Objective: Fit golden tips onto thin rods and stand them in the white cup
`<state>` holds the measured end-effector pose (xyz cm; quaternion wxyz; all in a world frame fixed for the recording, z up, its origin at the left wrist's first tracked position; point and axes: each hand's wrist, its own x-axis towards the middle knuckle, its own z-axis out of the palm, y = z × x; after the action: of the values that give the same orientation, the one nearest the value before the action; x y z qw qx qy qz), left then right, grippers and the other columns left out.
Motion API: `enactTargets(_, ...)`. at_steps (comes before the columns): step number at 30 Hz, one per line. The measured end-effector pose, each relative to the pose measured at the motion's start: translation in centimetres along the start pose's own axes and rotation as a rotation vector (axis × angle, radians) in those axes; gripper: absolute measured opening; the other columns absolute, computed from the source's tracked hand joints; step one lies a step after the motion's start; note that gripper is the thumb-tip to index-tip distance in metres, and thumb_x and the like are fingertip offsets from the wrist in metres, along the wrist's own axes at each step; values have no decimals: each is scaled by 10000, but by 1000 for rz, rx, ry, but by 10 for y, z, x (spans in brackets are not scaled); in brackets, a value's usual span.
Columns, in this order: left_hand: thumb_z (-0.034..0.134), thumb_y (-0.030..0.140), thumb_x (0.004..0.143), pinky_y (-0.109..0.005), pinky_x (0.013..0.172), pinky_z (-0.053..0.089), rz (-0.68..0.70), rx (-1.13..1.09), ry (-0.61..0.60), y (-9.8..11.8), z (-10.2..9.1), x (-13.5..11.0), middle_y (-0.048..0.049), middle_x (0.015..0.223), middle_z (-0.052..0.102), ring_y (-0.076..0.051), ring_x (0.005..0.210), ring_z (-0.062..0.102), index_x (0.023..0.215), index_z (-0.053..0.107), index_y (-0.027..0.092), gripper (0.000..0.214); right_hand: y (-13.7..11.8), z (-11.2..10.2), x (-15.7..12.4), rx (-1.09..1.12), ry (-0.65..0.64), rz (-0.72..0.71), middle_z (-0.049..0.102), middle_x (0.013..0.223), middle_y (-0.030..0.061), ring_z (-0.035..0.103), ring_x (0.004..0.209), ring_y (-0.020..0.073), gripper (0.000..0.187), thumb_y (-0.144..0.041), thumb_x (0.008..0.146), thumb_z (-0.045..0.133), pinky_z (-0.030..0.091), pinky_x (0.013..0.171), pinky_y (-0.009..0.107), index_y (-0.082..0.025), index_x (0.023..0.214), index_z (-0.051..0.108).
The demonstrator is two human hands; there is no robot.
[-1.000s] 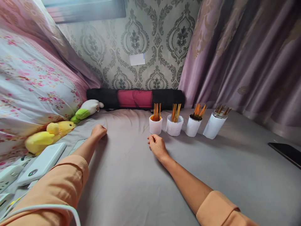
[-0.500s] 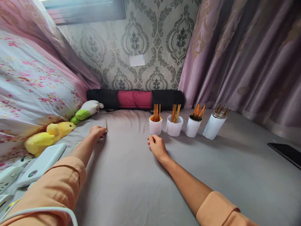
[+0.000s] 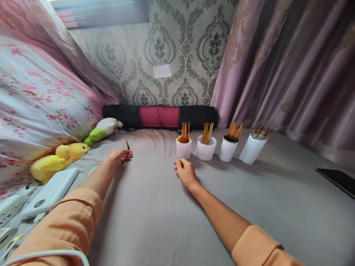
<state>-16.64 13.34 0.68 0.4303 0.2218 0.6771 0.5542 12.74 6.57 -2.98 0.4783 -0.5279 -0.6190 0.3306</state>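
My left hand [image 3: 118,156] rests on the grey sheet [image 3: 155,207] and pinches a thin stick [image 3: 128,145] that points up between its fingertips. My right hand [image 3: 185,172] lies on the sheet with fingers curled, just in front of the leftmost white cup [image 3: 183,147]. Several white containers stand in a row, each holding orange-brown sticks: that cup, a wider cup [image 3: 205,150], a third cup [image 3: 227,149] and a jar [image 3: 251,149].
A black and red bolster [image 3: 159,116] lies against the patterned wall. Yellow [image 3: 55,160] and green-white [image 3: 102,130] plush toys sit by the floral pillow [image 3: 36,103] at left. A white power bank [image 3: 50,193] lies lower left. A dark phone [image 3: 337,179] is at right, near the curtain [image 3: 291,66].
My left hand has shifted slightly right and turned, so the thin stick in its fingertips now shows more. My right hand has stayed put.
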Motion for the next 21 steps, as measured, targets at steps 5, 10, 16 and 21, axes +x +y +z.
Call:
enactTargets(5, 475, -75, 644, -206, 455, 490, -41, -134, -12, -2, 4, -5, -75, 613, 590, -144, 540, 601, 752, 539, 67, 189, 0, 0, 0, 6, -5, 0, 604, 629, 18, 528, 513, 101, 348, -416, 803, 356, 388, 497, 202, -169, 769, 600)
enactTargets(10, 467, -68, 677, -194, 474, 496, -51, -225, -42, -5, 8, -11, -62, 638, 587, -123, 554, 596, 772, 533, 73, 182, -1, -1, 0, 18, -9, 17, 601, 632, 18, 523, 509, 101, 356, -434, 794, 362, 386, 491, 204, -171, 771, 602)
enactTargets(16, 467, -60, 691, -192, 512, 510, -44, -299, -107, -10, 9, -20, -64, 688, 593, -112, 586, 602, 771, 543, 78, 177, -2, -1, 0, 6, -14, 15, 599, 635, 24, 525, 520, 106, 360, -433, 796, 360, 387, 491, 207, -166, 778, 601)
enactTargets(21, 459, -61, 706, -173, 541, 513, -29, -331, -165, -15, 9, -25, -73, 716, 594, -104, 610, 606, 756, 543, 70, 163, -1, -2, 0, 4, -15, 11, 602, 641, 27, 534, 537, 109, 367, -436, 798, 357, 392, 506, 209, -167, 792, 606)
